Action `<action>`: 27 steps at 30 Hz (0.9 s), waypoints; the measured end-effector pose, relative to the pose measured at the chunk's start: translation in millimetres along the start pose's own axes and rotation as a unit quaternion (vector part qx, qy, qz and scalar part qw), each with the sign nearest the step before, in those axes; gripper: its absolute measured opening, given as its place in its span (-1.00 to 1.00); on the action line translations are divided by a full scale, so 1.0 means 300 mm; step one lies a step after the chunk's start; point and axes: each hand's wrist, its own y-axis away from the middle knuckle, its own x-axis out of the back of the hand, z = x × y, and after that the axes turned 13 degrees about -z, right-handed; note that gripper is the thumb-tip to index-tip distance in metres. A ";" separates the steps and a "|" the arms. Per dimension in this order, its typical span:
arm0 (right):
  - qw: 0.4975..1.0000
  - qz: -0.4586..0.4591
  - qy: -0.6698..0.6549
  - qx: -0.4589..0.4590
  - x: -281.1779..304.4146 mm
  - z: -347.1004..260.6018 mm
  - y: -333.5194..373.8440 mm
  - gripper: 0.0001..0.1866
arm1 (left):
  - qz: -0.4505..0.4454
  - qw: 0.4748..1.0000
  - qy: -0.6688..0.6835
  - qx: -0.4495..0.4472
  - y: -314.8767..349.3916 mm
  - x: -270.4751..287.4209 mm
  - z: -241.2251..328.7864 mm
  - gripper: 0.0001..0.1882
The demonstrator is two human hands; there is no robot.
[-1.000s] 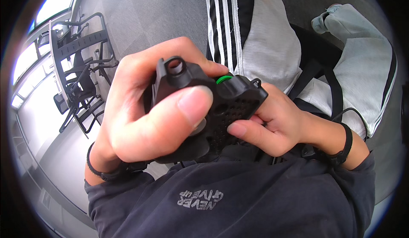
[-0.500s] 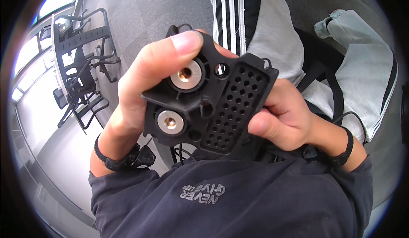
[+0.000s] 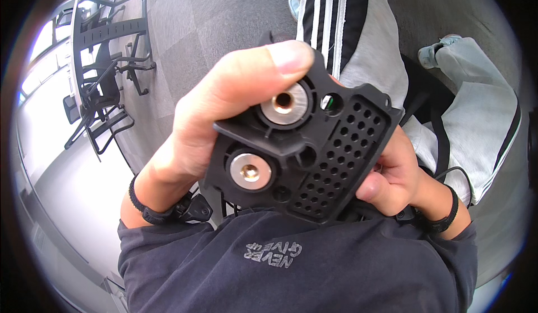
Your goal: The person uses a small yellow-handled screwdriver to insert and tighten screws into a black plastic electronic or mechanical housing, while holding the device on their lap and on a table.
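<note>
In the middle of the view is a black moulded plastic part, tilted, with a panel of small round holes along its right side. Two metal bushings with threaded brass-coloured centres are set in its left side, an upper bushing and a lower bushing. My left hand grips the part from the left, thumb pressed over the top beside the upper bushing, its other fingers mostly hidden behind. Close behind the right edge, my right hand is closed with thumb bent inward; the part hides what its fingers hold.
Black-framed chairs stand on the left by a white table edge. A grey tiled floor spreads beyond my hands. Striped grey trouser legs, a pale shoe and black straps are at upper right. Black bands circle both wrists.
The black plastic part has moved right and slightly down with my left hand around it, and looks a little larger. My right hand has shifted right, more of it now behind the part.
</note>
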 end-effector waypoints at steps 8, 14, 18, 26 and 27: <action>1.000 0.012 -0.016 -0.003 -0.008 0.006 0.009 -0.59 | -0.046 0.995 0.089 0.020 0.008 -0.078 0.050 -0.41; 0.999 0.022 -0.026 -0.001 -0.014 0.010 0.019 -0.56 | -0.019 0.994 0.106 0.019 0.018 -0.092 0.051 -0.41; 0.999 0.036 -0.031 -0.003 -0.013 0.018 0.026 -0.54 | -0.043 0.993 0.113 0.005 0.005 -0.081 0.050 -0.41; 0.997 0.058 -0.043 0.002 -0.015 0.022 0.037 -0.49 | -0.048 0.990 0.133 0.004 0.005 -0.074 0.045 -0.41; 0.997 0.059 -0.043 0.002 -0.015 0.024 0.038 -0.49 | -0.048 0.990 0.132 0.001 0.006 -0.072 0.044 -0.41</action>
